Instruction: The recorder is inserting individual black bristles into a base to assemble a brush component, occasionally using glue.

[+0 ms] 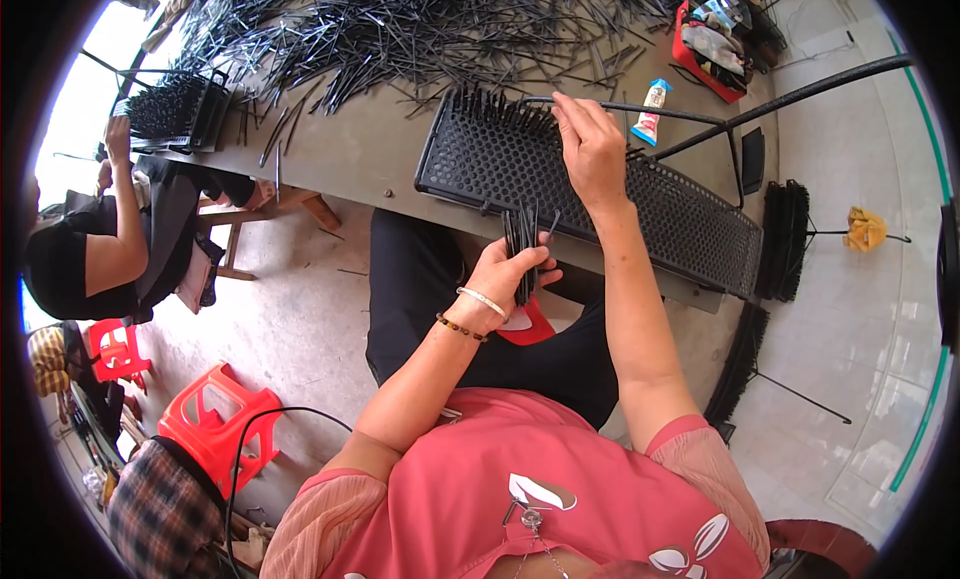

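Note:
My left hand point(495, 277) is closed around a bundle of thin black sticks point(521, 237), held upright above my lap. Beyond it, a long black perforated rack point(500, 171) lies slantwise along the table's near edge. A row of similar sticks point(497, 112) stands in the holes along the rack's far left side. My right hand point(592, 151) is over the rack, just right of that row, its fingers pinched together. Whatever is between those fingertips is too small to make out.
A big heap of loose black sticks point(400, 29) covers the table's far side. A red box point(700, 57) and a small wrapped packet point(652, 112) are at the right. Another person point(95, 249) works at a filled rack point(170, 114) on the left. Red stools point(220, 419) stand behind.

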Demonstrator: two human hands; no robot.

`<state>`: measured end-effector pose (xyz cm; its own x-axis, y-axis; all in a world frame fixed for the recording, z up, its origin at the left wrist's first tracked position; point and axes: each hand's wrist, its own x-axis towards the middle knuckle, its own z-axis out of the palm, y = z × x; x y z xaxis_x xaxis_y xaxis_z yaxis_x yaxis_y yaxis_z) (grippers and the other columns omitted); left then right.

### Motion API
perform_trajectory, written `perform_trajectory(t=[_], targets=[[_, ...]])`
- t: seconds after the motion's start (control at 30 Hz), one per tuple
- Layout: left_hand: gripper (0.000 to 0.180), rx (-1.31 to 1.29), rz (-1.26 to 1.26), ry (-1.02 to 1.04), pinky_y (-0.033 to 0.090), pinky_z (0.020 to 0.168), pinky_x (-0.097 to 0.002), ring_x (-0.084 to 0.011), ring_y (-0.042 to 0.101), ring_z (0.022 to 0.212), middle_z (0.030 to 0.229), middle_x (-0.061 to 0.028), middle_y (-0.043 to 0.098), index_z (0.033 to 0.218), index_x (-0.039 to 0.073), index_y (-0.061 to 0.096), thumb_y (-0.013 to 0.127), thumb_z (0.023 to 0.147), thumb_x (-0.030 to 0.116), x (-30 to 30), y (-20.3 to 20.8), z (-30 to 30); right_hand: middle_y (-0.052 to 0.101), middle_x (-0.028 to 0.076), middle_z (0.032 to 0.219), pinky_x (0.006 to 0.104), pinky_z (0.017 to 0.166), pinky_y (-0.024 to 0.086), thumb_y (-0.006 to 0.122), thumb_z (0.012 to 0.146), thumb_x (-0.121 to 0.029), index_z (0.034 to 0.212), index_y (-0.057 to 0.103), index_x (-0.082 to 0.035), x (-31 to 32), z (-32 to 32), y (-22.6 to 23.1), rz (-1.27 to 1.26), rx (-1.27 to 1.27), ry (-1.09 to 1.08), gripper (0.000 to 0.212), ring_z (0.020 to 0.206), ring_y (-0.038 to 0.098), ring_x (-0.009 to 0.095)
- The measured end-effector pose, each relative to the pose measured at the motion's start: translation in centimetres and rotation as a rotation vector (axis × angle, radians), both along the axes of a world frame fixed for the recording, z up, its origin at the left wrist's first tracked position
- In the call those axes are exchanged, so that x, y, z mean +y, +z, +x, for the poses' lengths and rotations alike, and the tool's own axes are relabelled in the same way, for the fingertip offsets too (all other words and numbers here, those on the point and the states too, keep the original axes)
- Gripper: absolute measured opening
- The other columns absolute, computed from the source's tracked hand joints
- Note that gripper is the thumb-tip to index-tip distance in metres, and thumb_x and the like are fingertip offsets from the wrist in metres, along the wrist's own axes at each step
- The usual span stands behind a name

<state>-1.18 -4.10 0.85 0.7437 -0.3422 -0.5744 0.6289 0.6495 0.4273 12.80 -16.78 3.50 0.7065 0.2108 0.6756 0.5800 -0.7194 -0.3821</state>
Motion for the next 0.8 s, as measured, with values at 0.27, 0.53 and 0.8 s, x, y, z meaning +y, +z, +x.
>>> perform_trajectory(t=[0.27, 0.53, 0.8], targets=[[0.018, -0.023, 0.006, -0.008, 0.057, 0.074, -0.0324, -0.0169, 0.06, 0.077, 0.087, -0.0058, 0.058, 0.102, -0.001, 0.057, 0.062, 0.085, 0.004, -0.3, 0.1, -0.1, 0.065, 0.012, 0.088, 0.0321, 0.064, 0.05, 0.064, 0.083, -0.007, 0.096, 0.066, 0.001, 0.2, -0.4, 0.3, 0.047, 0.023, -0.025, 0.015, 0.071, 0.063, 0.026], [0.019, -0.072, -0.027, 0.047, 0.056, 0.077, -0.0341, -0.0176, 0.061, 0.078, 0.086, -0.0074, 0.059, 0.105, -0.001, 0.056, 0.058, 0.088, 0.006, -0.1, 1.1, 0.0, 0.065, 0.002, 0.076, 0.0206, 0.058, 0.045, 0.064, 0.088, -0.015, 0.099, 0.067, 0.004, -1.7, -7.7, 0.5, 0.527, 0.777, -0.075, 0.022, 0.066, 0.054, 0.005], [0.021, -0.065, 0.021, 0.016, 0.055, 0.083, -0.0357, -0.0205, 0.063, 0.086, 0.094, -0.0095, 0.061, 0.109, -0.001, 0.059, 0.055, 0.09, 0.007, -0.7, 0.8, -0.7, 0.064, 0.002, 0.075, 0.0196, 0.059, 0.045, 0.063, 0.088, -0.012, 0.092, 0.069, 0.002, -2.4, -10.5, 1.2, 0.846, 0.879, -0.035, 0.016, 0.063, 0.054, 0.006]])
